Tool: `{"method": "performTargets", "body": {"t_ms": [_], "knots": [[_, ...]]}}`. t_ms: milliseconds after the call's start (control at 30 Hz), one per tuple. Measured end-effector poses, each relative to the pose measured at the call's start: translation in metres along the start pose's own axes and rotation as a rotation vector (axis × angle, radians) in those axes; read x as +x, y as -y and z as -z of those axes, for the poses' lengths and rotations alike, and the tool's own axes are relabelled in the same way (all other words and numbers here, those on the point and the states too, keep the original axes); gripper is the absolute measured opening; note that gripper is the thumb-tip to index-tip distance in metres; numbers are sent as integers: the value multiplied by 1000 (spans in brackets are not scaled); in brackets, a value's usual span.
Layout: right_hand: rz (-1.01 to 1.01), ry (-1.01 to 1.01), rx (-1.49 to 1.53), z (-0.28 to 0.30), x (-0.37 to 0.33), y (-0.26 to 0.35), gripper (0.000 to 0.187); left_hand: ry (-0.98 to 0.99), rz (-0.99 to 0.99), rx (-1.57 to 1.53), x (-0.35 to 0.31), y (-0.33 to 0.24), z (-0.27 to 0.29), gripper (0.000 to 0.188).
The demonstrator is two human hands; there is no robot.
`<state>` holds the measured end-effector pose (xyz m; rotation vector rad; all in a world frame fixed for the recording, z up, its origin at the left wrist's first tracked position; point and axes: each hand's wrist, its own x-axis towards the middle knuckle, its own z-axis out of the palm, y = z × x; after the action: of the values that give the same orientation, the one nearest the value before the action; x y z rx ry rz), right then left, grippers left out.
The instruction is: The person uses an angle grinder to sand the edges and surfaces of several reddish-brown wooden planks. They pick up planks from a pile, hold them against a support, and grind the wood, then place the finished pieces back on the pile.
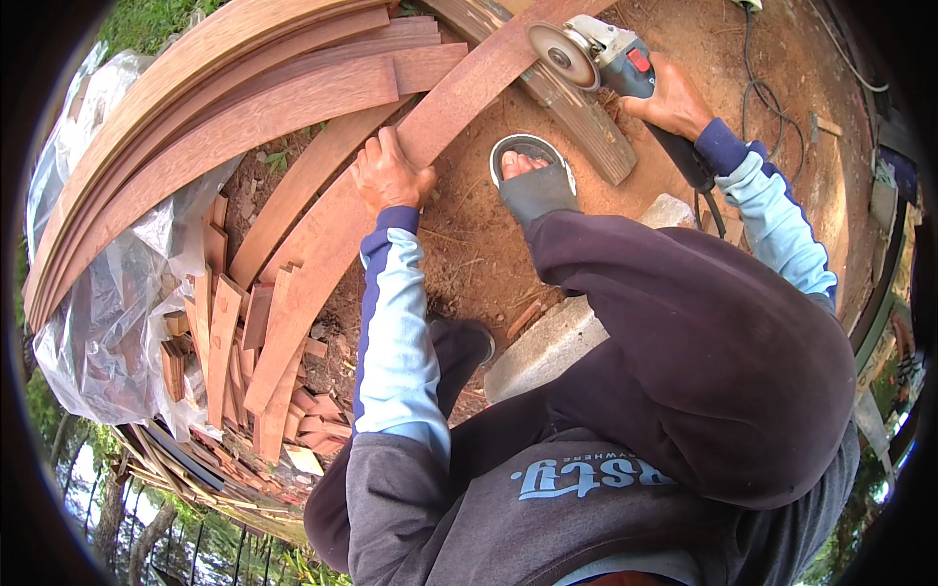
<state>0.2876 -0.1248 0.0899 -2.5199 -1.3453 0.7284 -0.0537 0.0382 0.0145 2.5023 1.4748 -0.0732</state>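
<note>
My right hand [674, 98] is wrapped round the body of an angle grinder [625, 61], which has a grey metal head and a red switch. Its round disc [563, 57] is at the right edge of a long reddish wooden plank [469, 88]; whether the two touch I cannot tell. Closed over the same plank, lower down, is my left hand [391, 174], with the thumb toward its right edge. The plank slants from the upper right to the lower left. Beneath its upper part lies a thick wooden beam [581, 127].
Several long planks [225, 122] are stacked at left over clear plastic sheeting [117, 303]. Short wood offcuts [318, 420] lie in a heap below them. My sandalled foot [532, 176] stands by the beam. A concrete block [547, 347] is near my legs, and a black cable [757, 88] runs at right.
</note>
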Motion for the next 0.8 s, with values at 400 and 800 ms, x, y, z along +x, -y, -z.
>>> {"method": "performTargets", "body": {"t_ms": [400,800], "knots": [[-9,5,-26,2,-1,6,57,-2,2,-2,0,-1,1,56],[4,11,-23,2,0,4,56,-3,5,8,0,0,0,57]]}}
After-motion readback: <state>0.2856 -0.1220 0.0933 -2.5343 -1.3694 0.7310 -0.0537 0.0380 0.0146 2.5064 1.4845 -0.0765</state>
